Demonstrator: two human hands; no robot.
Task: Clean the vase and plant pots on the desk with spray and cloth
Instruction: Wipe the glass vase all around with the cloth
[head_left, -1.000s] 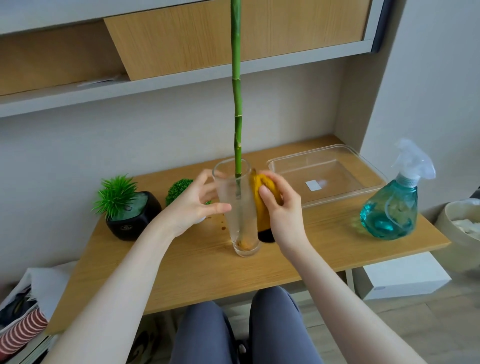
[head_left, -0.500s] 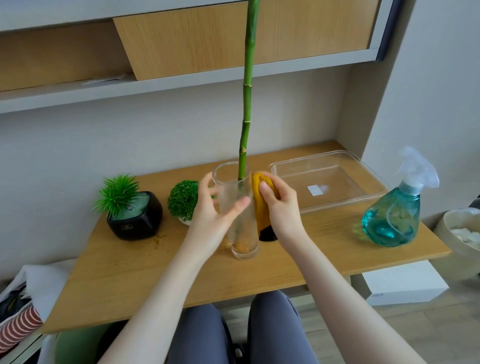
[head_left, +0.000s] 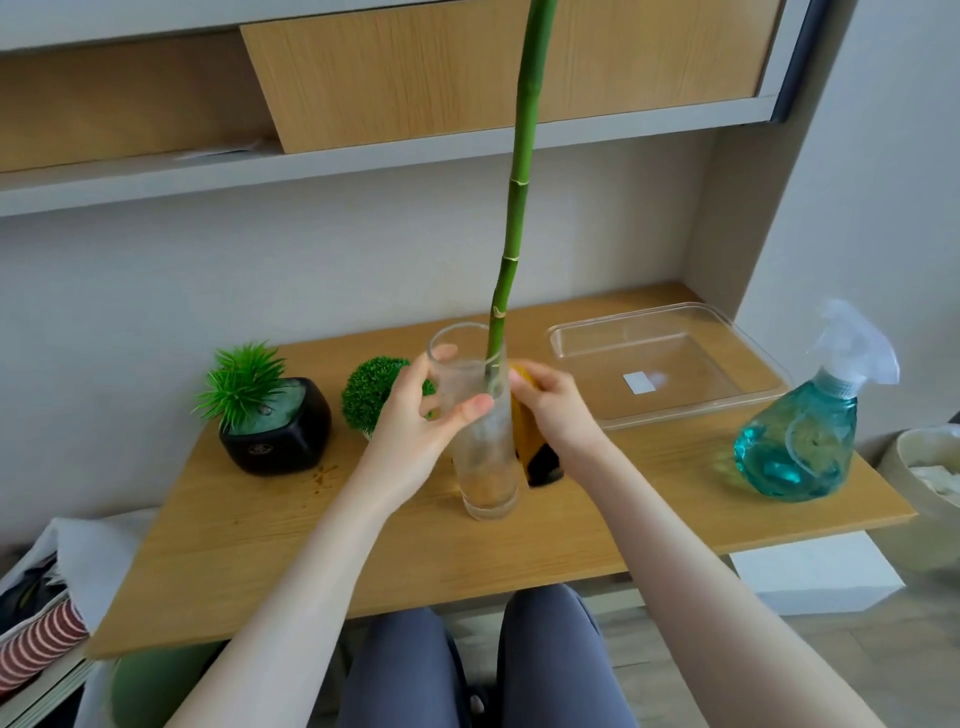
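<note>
Your left hand (head_left: 415, 415) and right hand (head_left: 558, 410): bare, no rings, watch or gloves. Your forearms: bare, sleeveless in view. Your legs (head_left: 467, 670): grey-blue fitted trousers.

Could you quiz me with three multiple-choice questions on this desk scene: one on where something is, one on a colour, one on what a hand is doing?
1. Where does the spray bottle stand?
A. at the desk's right end
B. inside the clear tray
C. on the shelf

2. What colour is the cloth?
A. white
B. yellow and black
C. red

3. What is the left hand doing?
A. resting flat on the desk
B. gripping the glass vase
C. holding the spray bottle

Answers: 1 A, it stands right of the clear tray. 2 B, yellow above, black at the bottom. 3 B, thumb and fingers wrap the vase.
</note>
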